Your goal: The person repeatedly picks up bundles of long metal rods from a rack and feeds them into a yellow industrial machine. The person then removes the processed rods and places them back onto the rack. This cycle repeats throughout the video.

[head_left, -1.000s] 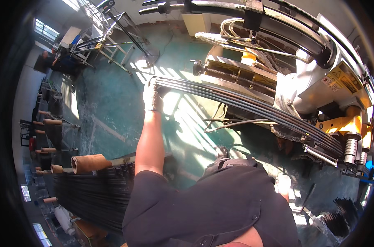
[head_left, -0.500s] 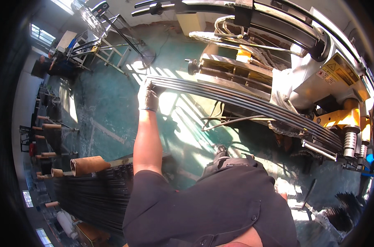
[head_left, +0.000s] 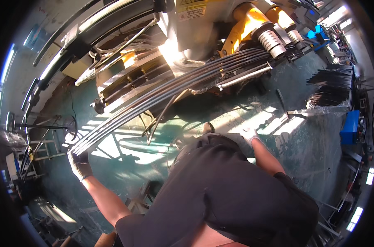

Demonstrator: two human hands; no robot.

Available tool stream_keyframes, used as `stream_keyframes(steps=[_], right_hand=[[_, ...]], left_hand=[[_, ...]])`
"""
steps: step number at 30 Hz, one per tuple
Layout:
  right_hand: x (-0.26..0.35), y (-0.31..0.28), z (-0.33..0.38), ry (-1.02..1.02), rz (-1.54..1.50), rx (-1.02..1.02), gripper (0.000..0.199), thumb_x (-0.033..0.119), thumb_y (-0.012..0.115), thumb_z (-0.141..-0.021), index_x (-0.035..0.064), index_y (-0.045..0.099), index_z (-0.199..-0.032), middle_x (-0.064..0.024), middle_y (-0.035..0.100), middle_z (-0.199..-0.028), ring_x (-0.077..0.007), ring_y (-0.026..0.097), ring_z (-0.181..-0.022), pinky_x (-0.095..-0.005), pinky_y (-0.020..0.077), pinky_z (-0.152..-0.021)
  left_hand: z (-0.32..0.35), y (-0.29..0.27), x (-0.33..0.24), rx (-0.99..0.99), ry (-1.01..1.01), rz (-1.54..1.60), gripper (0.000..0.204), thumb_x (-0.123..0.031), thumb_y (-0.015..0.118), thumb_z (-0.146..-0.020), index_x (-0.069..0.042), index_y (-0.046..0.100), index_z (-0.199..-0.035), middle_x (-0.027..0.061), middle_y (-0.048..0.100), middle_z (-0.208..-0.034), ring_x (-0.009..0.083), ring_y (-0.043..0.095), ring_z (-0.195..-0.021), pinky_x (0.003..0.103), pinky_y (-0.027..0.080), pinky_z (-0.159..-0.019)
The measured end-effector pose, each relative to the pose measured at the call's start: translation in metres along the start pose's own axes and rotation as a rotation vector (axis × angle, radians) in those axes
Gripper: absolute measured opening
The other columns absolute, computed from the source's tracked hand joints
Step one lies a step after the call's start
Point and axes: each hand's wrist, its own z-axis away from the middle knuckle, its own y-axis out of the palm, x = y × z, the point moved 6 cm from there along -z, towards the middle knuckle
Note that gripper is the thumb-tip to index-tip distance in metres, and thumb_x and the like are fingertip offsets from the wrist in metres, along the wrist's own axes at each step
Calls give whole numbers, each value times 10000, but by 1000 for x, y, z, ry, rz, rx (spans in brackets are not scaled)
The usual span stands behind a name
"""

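Observation:
A bundle of several long, thin metal rods point(head_left: 154, 97) slants from lower left to upper right. My left hand point(head_left: 80, 165), in a pale work glove, is closed around the near-left ends of the rods. Toward their far end, the rods lie along a machine, passing below a yellow arm point(head_left: 232, 43) and beside a ribbed metal roller point(head_left: 272, 44). My right hand point(head_left: 249, 135), also gloved, hangs low beside my body, away from the rods. Its fingers look loosely apart and nothing shows in them, though bright sunlight washes out detail.
The machine's bed point(head_left: 133, 80) stands ahead, with hoses and a handwheel point(head_left: 98, 106) at its left end. A stack of dark rods point(head_left: 331, 86) and a blue bin point(head_left: 350, 127) are at the right. A white frame point(head_left: 46, 148) stands at far left.
The view has swung to the right, so the machine and rods appear further left and more slanted. My left hand still grips the rod ends; more of my right arm shows.

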Motion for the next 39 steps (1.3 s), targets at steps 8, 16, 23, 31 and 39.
stream_keyframes(steps=[8, 16, 23, 31, 39], right_hand=[[42, -19, 39, 69, 66, 2, 406, 374, 699, -899, 83, 764, -1173, -167, 754, -1170, -325, 706, -1096, -398, 529, -980], [62, -22, -52, -271, 278, 154, 402, 414, 660, -878, 43, 756, -1002, -187, 736, -970, -327, 692, -875, -457, 544, -786], [88, -76, -120, -107, -56, 56, 271, 333, 659, -960, 92, 760, -1031, -167, 759, -971, -374, 726, -933, -432, 569, -809], [32, -150, -285, -369, 651, 399, 474, 462, 575, -972, 68, 749, -1169, -204, 740, -1146, -384, 705, -1070, -458, 548, -930], [-18, -245, -347, -134, 293, 167, 461, 432, 638, -956, 28, 752, -1146, -249, 737, -1130, -401, 709, -1079, -469, 528, -880]], left_hand=[[24, 14, -7, -307, -37, -370, 587, -530, 586, -1013, -192, 503, -1485, 100, 600, -1394, 357, 610, -1191, 500, 517, -1014], [49, -33, 20, -457, 54, -18, 676, -612, 470, -1053, -101, 455, -1496, 188, 524, -1463, 400, 601, -1225, 545, 498, -1057], [118, 60, 213, -530, -358, 16, 465, -509, 435, -1083, -134, 545, -1335, 94, 593, -1390, 292, 560, -1224, 491, 479, -1030], [142, 286, 441, 282, -350, -959, 341, -374, 542, -1032, -177, 659, -1284, 63, 716, -1173, 256, 643, -1083, 435, 508, -957], [126, 375, 482, 298, -371, -1293, 330, -287, 619, -1009, -115, 651, -1289, 114, 751, -1061, 260, 702, -898, 381, 559, -803]])
